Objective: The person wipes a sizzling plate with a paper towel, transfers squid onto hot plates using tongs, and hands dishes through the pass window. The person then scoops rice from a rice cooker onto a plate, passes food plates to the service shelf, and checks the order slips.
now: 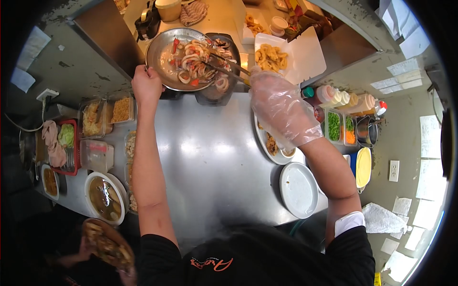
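My left hand (pixel 148 86) is closed at the near left side of a metal pan (pixel 160 69); its grip on the pan is partly hidden. The pan tilts to the right over a black takeout container (pixel 234 45). Inside it lie squid rings (pixel 193 59) and red pieces in a thin sauce. My right hand (pixel 276 97), in a clear plastic glove, is closed around metal tongs (pixel 231 71) whose tips reach among the squid. Some squid lies in the container, and its clear lid (pixel 207 95) hangs toward me.
A white takeout box (pixel 303 57) holds fried rings. Sauce bottles (pixel 341 97) and tubs of chopped greens (pixel 333 125) line the right. Plates (pixel 299 190) sit near my right arm. Food containers (pixel 98 155) stand left. Lower left, another person's hands hold a food-filled bowl (pixel 109 245).
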The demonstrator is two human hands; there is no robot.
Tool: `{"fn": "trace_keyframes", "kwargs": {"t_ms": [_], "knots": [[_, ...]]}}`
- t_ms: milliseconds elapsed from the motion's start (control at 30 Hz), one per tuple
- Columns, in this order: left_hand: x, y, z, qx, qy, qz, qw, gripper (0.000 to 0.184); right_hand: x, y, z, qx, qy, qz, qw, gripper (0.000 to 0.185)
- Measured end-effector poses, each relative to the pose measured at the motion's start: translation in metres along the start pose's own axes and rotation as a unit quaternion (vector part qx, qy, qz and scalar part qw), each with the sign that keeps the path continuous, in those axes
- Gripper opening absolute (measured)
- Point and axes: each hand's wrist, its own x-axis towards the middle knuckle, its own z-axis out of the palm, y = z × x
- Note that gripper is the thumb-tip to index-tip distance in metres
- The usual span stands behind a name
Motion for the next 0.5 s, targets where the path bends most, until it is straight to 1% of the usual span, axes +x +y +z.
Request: {"fn": "trace_keyframes", "kwargs": {"t_ms": [100, 200, 300, 400, 500], "knots": [[0.007, -0.029, 0.008, -0.037, -0.022, -0.044, 0.998, 0.026, 0.0, 0.004, 0.007, 0.018, 0.008, 0.004, 1.0, 0.01], [0.004, -0.046, 0.015, -0.146, -0.006, -0.098, 0.984, 0.033, 0.002, 0.007, 0.014, 0.023, 0.017, -0.013, 1.0, 0.011], [-0.004, -0.058, 0.017, -0.264, 0.003, -0.146, 0.954, 0.039, 0.002, 0.008, 0.019, 0.02, 0.037, -0.038, 0.998, 0.011], [-0.043, -0.049, 0.017, -0.336, 0.015, -0.205, 0.919, 0.042, 0.002, 0.01, 0.018, 0.025, 0.04, -0.048, 0.998, 0.011], [-0.07, -0.033, 0.019, -0.357, -0.091, -0.277, 0.888, 0.039, 0.004, 0.008, 0.018, 0.013, 0.008, -0.033, 0.999, 0.011]]}}
